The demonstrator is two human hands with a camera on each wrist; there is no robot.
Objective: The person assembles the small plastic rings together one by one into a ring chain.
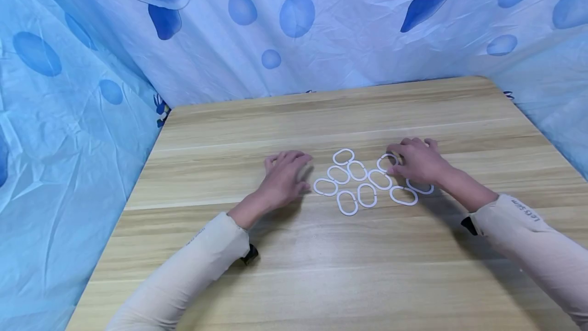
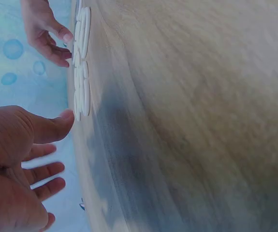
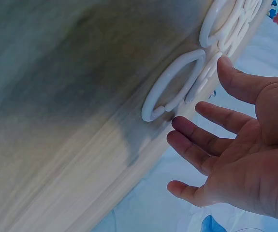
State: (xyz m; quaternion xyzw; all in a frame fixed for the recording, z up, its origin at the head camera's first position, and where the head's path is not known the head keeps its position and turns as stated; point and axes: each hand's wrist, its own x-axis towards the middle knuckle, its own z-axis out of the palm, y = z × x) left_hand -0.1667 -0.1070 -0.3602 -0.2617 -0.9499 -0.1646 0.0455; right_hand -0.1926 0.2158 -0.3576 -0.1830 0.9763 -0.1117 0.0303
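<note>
A cluster of white oval rings (image 1: 367, 183) is laid flat on the wooden worktop (image 1: 321, 269), slightly right of centre and between the two hands. The rings are packed close, some touching.

Left hand (image 1: 286, 178): held palm down just left of the cluster, beside the leftmost ring (image 1: 325, 187). Fingers are spread and relaxed, nothing is gripped. In the left wrist view the thumb (image 2: 56, 126) is seen close to the edge of the ring stack; contact cannot be confirmed.

Right hand (image 1: 417, 161): placed over the right side of the cluster, fingertips at an upper right ring (image 1: 385, 162), with another ring (image 1: 419, 187) partly covered under the palm. In the right wrist view the fingers (image 3: 201, 140) are extended and apart, hovering next to the nearest ring (image 3: 170, 87); no ring is seen pinched.

Cream sleeves (image 1: 193, 264) are worn on both arms. The worktop is backed by a blue curtain (image 1: 321, 40) printed with bubbles.
</note>
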